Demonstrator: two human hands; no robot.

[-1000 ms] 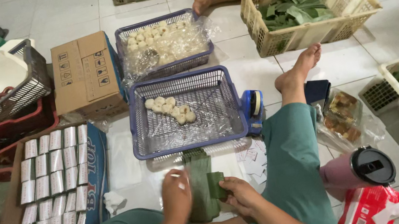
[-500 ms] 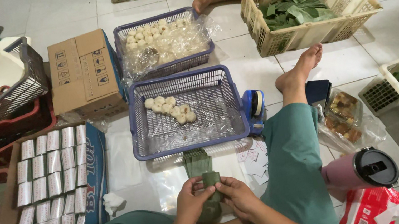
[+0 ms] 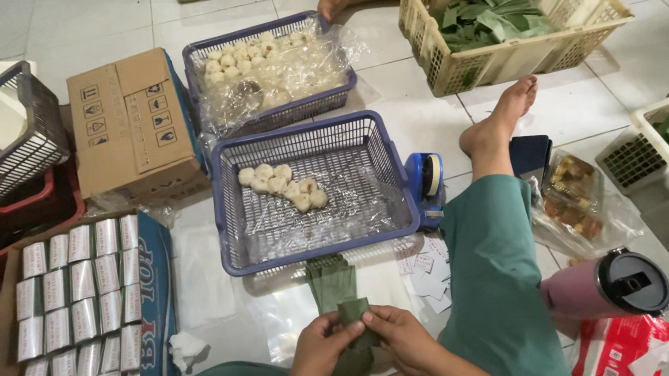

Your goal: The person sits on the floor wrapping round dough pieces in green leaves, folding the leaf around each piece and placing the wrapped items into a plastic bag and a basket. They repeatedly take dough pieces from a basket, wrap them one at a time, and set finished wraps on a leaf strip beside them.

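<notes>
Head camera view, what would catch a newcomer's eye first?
Both hands, left hand and right hand, fold a green leaf packet at bottom centre. Just beyond sits a blue basket with a few pale round balls. At top right, a tan crate holds folded green leaves.

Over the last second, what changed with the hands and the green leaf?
The left hand came down off the leaf stack to join the right hand; both now pinch the folded green leaf. The blue basket and its white balls stayed put.
</notes>
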